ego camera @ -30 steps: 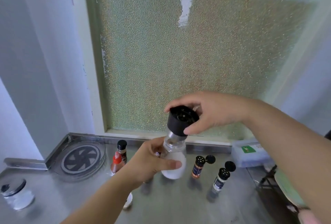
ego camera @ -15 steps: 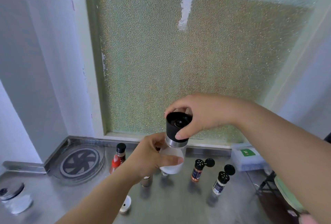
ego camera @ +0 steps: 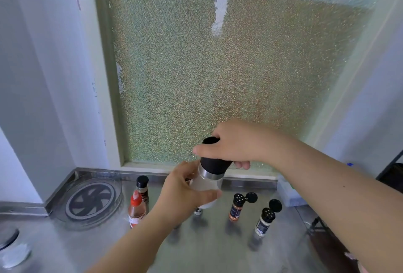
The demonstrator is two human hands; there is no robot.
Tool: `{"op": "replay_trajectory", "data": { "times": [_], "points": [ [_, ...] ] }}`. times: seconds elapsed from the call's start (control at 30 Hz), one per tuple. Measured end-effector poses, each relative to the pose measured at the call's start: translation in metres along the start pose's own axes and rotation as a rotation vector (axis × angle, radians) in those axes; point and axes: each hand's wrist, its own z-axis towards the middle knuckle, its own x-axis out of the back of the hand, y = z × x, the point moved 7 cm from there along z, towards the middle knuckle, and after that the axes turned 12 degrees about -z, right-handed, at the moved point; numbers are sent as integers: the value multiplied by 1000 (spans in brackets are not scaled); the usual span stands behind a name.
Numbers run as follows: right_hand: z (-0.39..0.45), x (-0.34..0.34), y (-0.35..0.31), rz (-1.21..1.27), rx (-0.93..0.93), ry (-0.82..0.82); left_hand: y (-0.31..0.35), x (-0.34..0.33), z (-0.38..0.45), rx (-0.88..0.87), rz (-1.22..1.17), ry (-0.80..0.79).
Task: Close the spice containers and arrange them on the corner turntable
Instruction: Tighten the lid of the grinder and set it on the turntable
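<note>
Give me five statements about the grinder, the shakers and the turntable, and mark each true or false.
1. The right hand grips the black cap of the salt grinder. True.
2. The left hand rests flat on the counter. False: it holds the grinder's clear body.
3. Both small spice shakers stand with flip lids open. True.
4. The turntable carries two bottles. False: nothing stands on it.
5. The red-capped sauce bottle lies on its side. False: it stands upright.

Single head-worn wide-angle view, looking forward and slightly down, close over both forearms, frosted window (ego camera: 229, 72) filling twelve o'clock, steel counter (ego camera: 218, 251) at six, turntable (ego camera: 91, 201) at eight.
</note>
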Motion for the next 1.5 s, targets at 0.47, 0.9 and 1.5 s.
{"op": "replay_trajectory", "data": {
  "times": [0.47,0.9,1.5],
  "points": [
    [-9,12,-4,-44,155,31,5,-6,-5,-31,31,-12],
    [-18,15,-6,-32,133,40,8,-12,-6,8,-68,-51],
    [-22,15,-3,-3,133,145,2,-3,-7,21,-35,-25]
  ]
}}
